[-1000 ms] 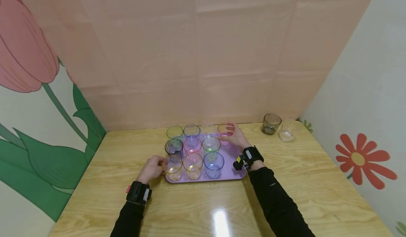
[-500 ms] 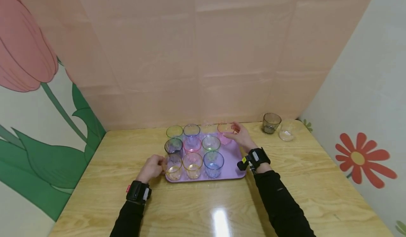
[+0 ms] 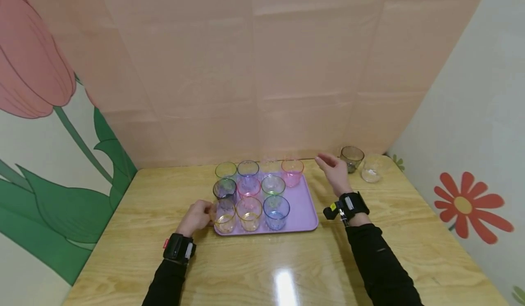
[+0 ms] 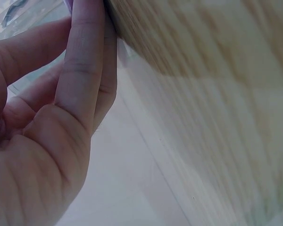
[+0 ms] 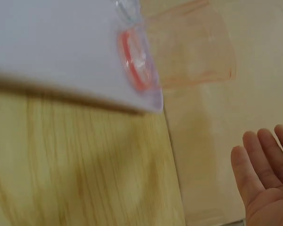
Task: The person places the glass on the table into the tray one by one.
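Observation:
A purple tray (image 3: 301,219) lies on the wooden table with several coloured transparent glasses in rows. My left hand (image 3: 197,217) is at its front left corner, beside a yellow-rimmed glass (image 3: 225,221); in the left wrist view, thumb and fingers (image 4: 82,61) come together at the tray's edge. An orange-pink glass (image 3: 292,177) stands upright at the tray's back right corner, also seen in the right wrist view near the tray edge (image 5: 153,101). My right hand (image 3: 335,174) is off the tray to the right, holding nothing, its fingers (image 5: 269,160) extended, near a dark grey glass (image 3: 352,158).
Beside the dark grey glass, a clear glass (image 3: 371,174) stands at the table's back right. A blue glass (image 3: 276,219) is the front rightmost on the tray, with bare tray surface to its right. A pinkish covered wall (image 3: 254,92) rises behind the table.
My right hand has let go of the orange-pink glass and moved right, clear of the tray. The glass stays at the back right corner. My left hand has not moved.

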`<action>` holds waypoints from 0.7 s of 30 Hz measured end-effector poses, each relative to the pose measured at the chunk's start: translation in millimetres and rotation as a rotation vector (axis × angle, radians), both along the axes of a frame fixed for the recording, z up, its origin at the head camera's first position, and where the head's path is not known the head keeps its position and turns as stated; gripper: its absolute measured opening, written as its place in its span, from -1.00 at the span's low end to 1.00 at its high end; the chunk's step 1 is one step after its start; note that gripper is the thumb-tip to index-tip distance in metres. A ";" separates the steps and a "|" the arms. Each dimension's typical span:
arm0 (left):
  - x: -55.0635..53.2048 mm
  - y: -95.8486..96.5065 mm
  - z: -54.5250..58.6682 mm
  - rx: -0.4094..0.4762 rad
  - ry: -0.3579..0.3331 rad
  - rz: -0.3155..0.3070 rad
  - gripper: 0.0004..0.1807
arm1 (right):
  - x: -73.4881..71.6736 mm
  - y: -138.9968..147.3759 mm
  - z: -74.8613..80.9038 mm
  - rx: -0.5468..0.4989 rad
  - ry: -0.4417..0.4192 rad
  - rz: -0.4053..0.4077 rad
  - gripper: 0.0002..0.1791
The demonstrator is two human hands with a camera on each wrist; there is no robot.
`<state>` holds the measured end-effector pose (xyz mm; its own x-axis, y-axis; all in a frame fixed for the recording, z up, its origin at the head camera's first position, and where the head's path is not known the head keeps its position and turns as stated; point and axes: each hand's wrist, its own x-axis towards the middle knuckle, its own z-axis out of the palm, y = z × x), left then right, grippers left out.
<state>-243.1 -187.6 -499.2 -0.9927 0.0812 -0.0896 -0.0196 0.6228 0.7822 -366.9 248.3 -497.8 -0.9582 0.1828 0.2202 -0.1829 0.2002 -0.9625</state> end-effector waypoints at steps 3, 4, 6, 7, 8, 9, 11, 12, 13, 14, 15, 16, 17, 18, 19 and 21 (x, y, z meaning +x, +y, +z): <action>0.1 0.3 -0.6 0.009 0.000 -0.001 -0.76 | 1.0 7.2 -0.2 0.034 0.029 -0.037 -0.49; 0.2 0.3 -0.8 0.013 0.001 -0.001 -0.77 | 1.3 10.0 -0.3 0.043 0.036 -0.061 -0.51; 0.3 -0.1 -1.6 0.017 0.006 0.000 -0.77 | 1.1 16.5 -1.1 0.052 0.061 -0.126 -0.54; 0.2 -0.2 -1.9 0.018 0.006 0.002 -0.77 | 1.4 20.2 -1.6 0.070 0.068 -0.171 -0.55; 0.0 -0.5 -2.0 0.016 0.006 0.002 -0.76 | 1.6 24.2 -1.7 0.085 0.078 -0.221 -0.56; -0.2 -0.8 -2.3 0.013 0.007 0.001 -0.76 | 1.5 28.1 -2.4 0.098 0.090 -0.270 -0.57; -0.6 -1.2 -2.3 0.008 0.007 -0.001 -0.76 | 1.4 36.0 -3.1 0.111 0.117 -0.359 -0.59; -1.0 -1.3 -2.0 0.007 0.007 0.000 -0.76 | 1.3 39.9 -3.1 0.129 0.127 -0.399 -0.61; -1.2 -1.1 -2.0 0.004 0.008 -0.003 -0.76 | 2.2 43.7 -2.9 0.139 0.129 -0.436 -0.62; -1.4 -1.0 -1.9 0.001 0.010 -0.006 -0.76 | 2.6 47.4 -2.6 0.138 0.137 -0.460 -0.62; -1.6 -0.9 -1.9 -0.001 0.012 -0.008 -0.76 | 2.8 50.9 -2.5 0.141 0.145 -0.483 -0.63; -1.8 -0.8 -1.8 -0.004 0.011 -0.008 -0.76 | 2.7 54.5 -2.4 0.148 0.156 -0.504 -0.63; -1.7 -0.7 -1.6 -0.006 0.012 -0.009 -0.76 | 2.7 58.0 -2.4 0.159 0.169 -0.524 -0.63; -1.8 -0.6 -1.5 -0.005 0.010 -0.008 -0.76 | 2.9 61.4 -2.6 0.169 0.173 -0.541 -0.62; -1.7 -0.7 -1.7 -0.006 0.009 -0.010 -0.75 | 2.7 64.8 -2.9 0.180 0.184 -0.558 -0.61; -1.8 -0.6 -1.8 -0.003 0.007 -0.011 -0.75 | 1.5 72.8 -4.8 0.221 0.214 -0.589 -0.57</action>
<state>-244.9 -188.2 -501.0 -0.9923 0.0917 -0.0830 -0.0075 0.6254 0.7802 -365.3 321.1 -502.6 -0.6426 0.5916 0.4869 -0.1654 0.5134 -0.8420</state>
